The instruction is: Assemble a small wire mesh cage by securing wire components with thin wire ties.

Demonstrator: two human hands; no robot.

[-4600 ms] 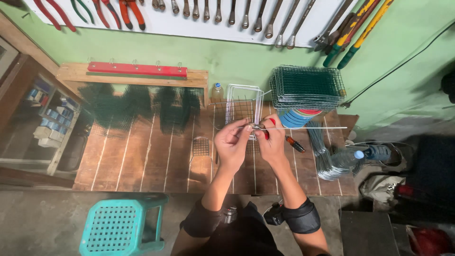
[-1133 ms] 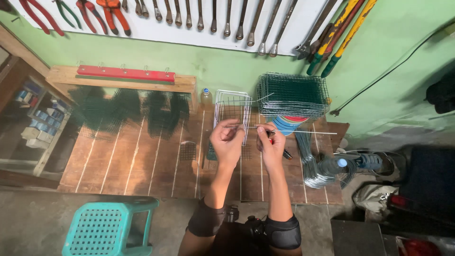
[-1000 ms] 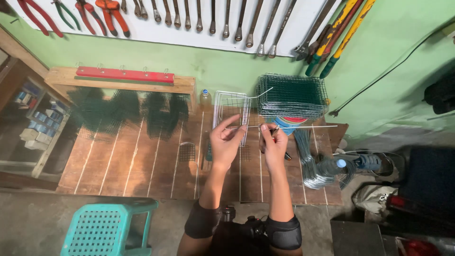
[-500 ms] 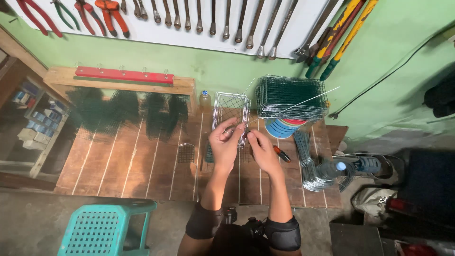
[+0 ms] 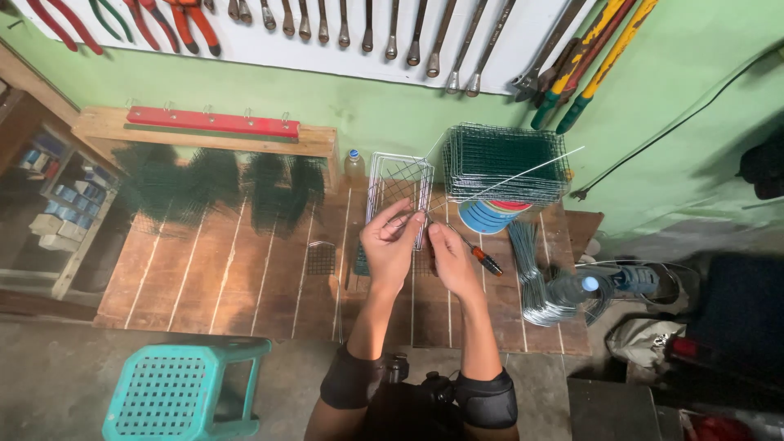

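Hands (image 5: 392,242) (image 5: 449,260) together, fingertips on wire cage (image 5: 398,192).

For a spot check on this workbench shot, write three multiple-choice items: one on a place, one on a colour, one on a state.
1. Where is the stack of green wire mesh panels?
A. on the stool
B. at the back of the workbench, right of the small wire cage
C. hung on the wall

2. What colour is the plastic stool?
A. red
B. teal
C. black

3. How do the hands stand?
A. both on the small wire cage
B. both in the lap
C. one on the stool

Key: 1 B, it sits by the green wall beside the cage. 2 B, its seat is teal. 3 A, left hand and right hand meet at the cage's front.
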